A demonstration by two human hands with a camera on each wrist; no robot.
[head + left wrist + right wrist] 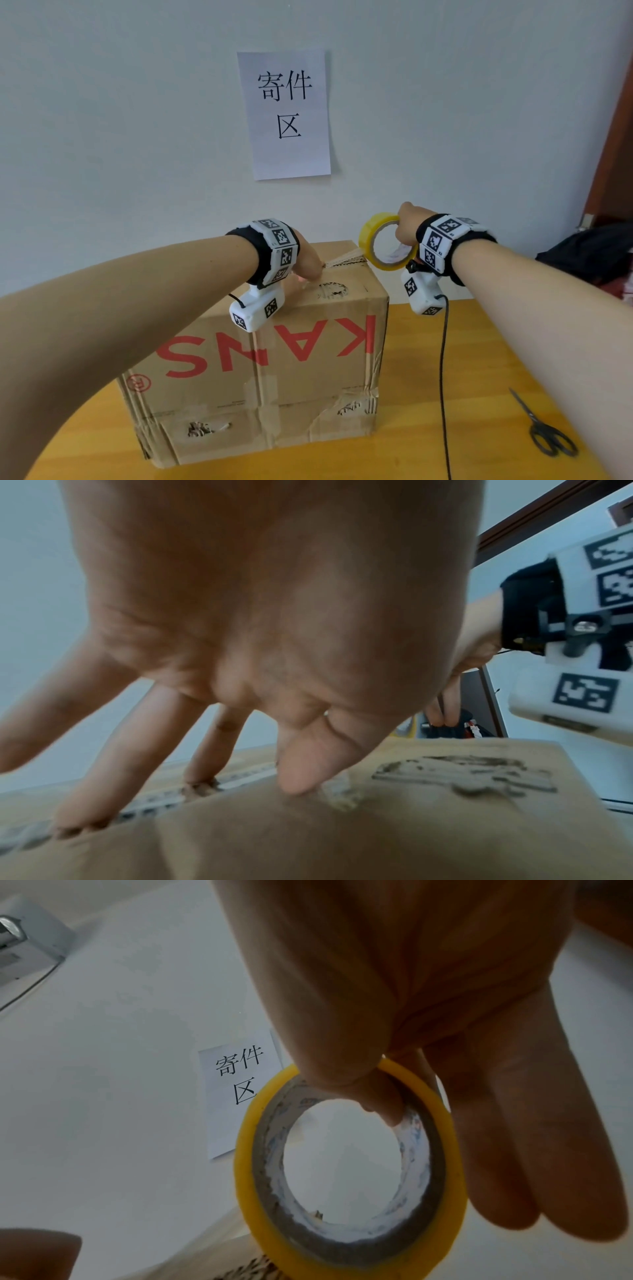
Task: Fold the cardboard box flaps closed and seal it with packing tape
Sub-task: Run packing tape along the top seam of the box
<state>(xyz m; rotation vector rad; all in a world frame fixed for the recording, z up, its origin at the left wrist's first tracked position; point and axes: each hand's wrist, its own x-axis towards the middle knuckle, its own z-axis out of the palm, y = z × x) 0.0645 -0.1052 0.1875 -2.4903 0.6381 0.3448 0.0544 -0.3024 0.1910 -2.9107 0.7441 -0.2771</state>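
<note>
On top of the cardboard box (260, 346), along the seam where the flaps meet, the left hand (306, 262) presses down with fingers (103, 772) spread and nearly straight, thumb and fingertips on the cardboard, holding nothing but pinning what looks like the tape's free end. From that thumb a strip of clear tape (342, 257) runs toward the box's far right corner, where the right hand (406, 226) holds the yellow tape roll (387, 241) just above the box's edge, thumb hooked through the core and a finger on the outer rim (the other fingers hang straight beside the roll, touching nothing). So the seam's long axis runs from the left hand to the roll, and the right hand is the nearer one to the untaped stretch. My guess is that the next pull carries the roll over that corner and down the box's right side.

The box itself is worn: torn patches, old tape on its front, red lettering upside down. Scissors (544, 430) lie well to the right of the box on the wooden table (479, 394).
</note>
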